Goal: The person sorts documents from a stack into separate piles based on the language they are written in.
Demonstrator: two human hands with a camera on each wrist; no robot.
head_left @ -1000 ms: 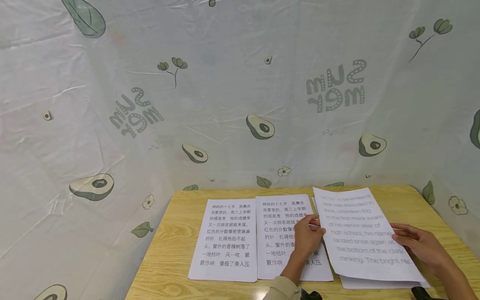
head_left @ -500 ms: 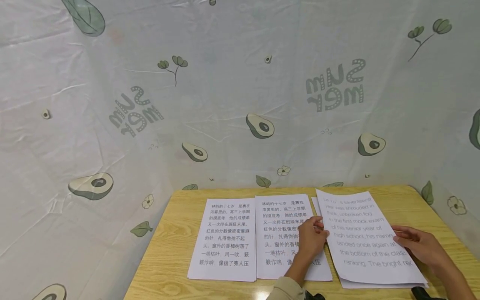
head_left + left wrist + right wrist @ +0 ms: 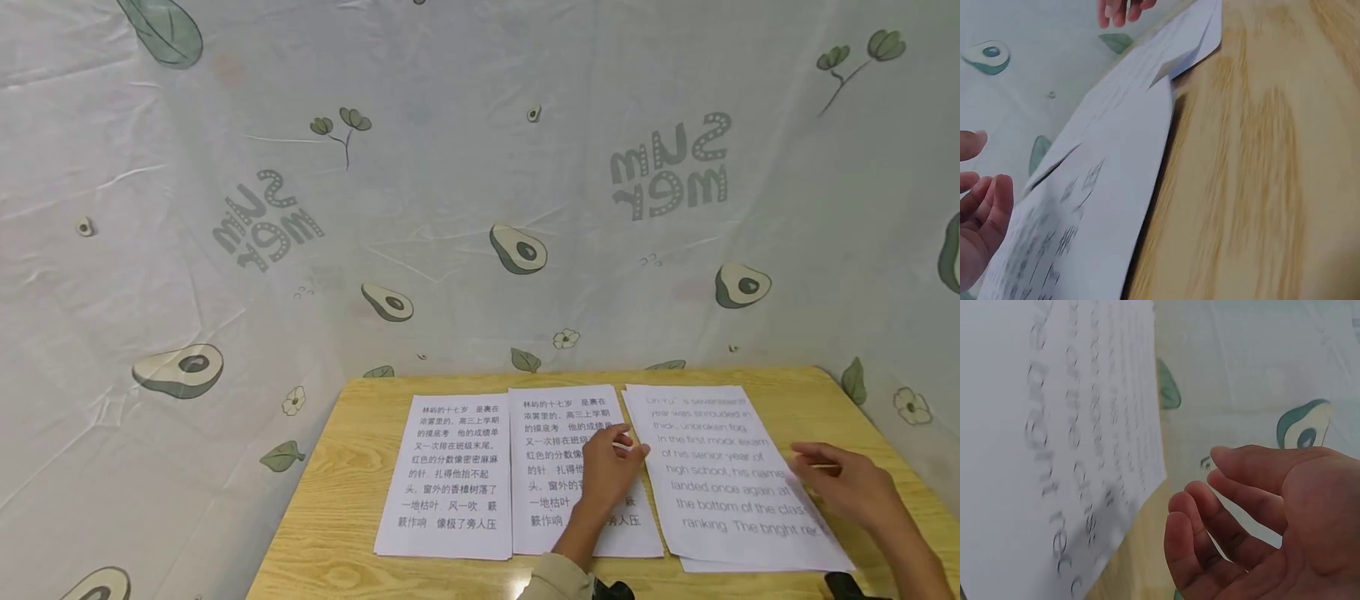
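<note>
A sheet of English print lies on other paper at the right of the table, a slightly offset sheet showing beneath its left and lower edges. Over the middle stack of Chinese-printed paper hovers my left hand, fingers loosely bent beside the English sheet's left edge. In the left wrist view, thumb and fingers of the left hand stand apart with nothing between them. Just off the sheet's right edge is my right hand. The right wrist view shows the right hand relaxed and holding nothing, beside the paper.
Another stack of Chinese-printed paper lies at the left, its edge against the middle stack. The wooden table shows bare wood along its left side. A pale curtain with avocado prints hangs behind it.
The English sheet, earlier held raised and curved between both hands, has come down flat onto the paper below. Both hands have let go, and the right hand has drawn slightly off its edge.
</note>
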